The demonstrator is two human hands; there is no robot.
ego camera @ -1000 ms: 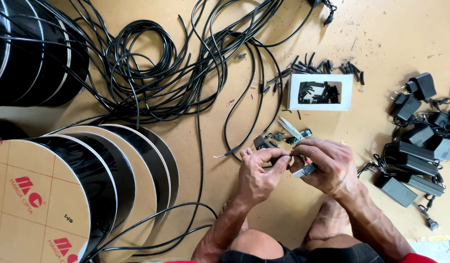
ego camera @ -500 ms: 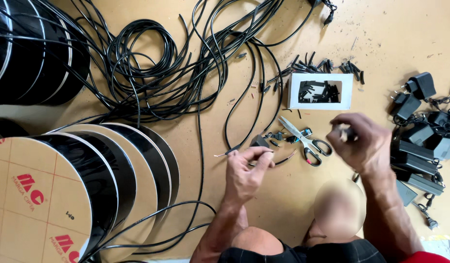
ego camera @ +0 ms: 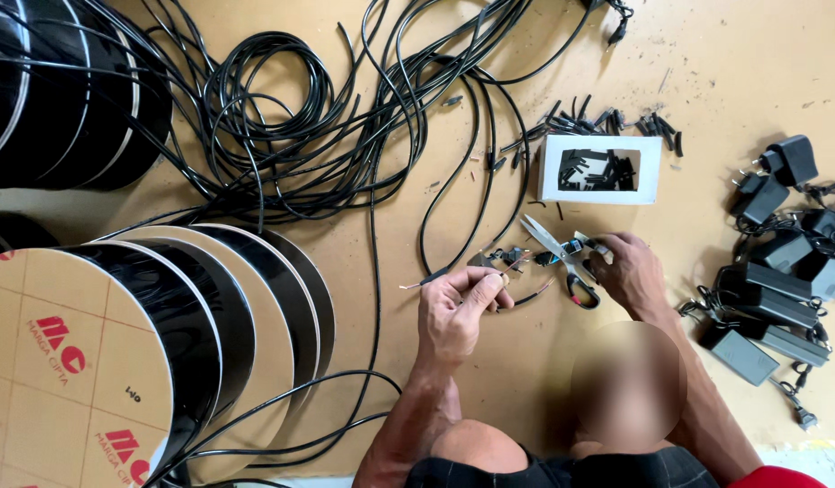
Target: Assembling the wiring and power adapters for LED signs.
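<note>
My left hand (ego camera: 455, 312) pinches the thin black cable (ego camera: 435, 276) near its stripped end, centre of the tan floor (ego camera: 724, 63). My right hand (ego camera: 629, 271) closes loosely on small connectors (ego camera: 571, 246) beside the scissors (ego camera: 562, 258). The cable looks light and limp, best gripped on its insulation.

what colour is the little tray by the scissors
White, with black cut pieces inside; the small tray shows best in the head view, just above the scissors.
</note>
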